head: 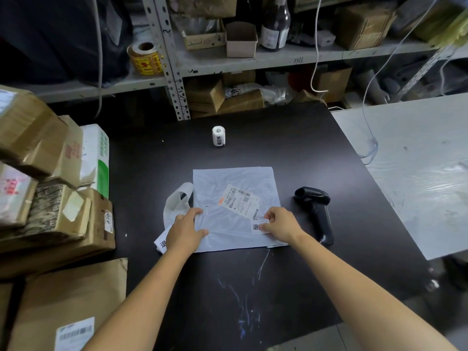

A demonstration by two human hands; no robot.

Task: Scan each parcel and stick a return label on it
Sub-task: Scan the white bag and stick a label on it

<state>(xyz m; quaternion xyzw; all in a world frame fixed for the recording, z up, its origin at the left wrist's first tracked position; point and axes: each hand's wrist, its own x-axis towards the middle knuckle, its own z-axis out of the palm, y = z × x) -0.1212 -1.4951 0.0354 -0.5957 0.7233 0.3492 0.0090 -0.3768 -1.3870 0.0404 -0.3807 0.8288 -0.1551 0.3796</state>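
Observation:
A flat pale grey poly-bag parcel (228, 188) lies on the black table (253, 287), with a shipping label (238, 200) on its middle. My right hand (281, 224) pinches a small white return label (258, 226) at the parcel's near right corner. My left hand (186, 230) rests on the parcel's near left edge, fingers spread; a label strip (161, 243) with black print shows under it. A black handheld scanner (316, 211) lies on the table right of the parcel. A roll of return labels (218, 136) stands upright farther back.
Stacked cardboard parcels (50, 186) crowd the left edge. A white plastic bag handle (177, 201) pokes out left of the parcel. A white tabletop (417, 173) adjoins on the right. Metal shelving (253, 59) with boxes, a bottle and a yellow sticker roll stands behind.

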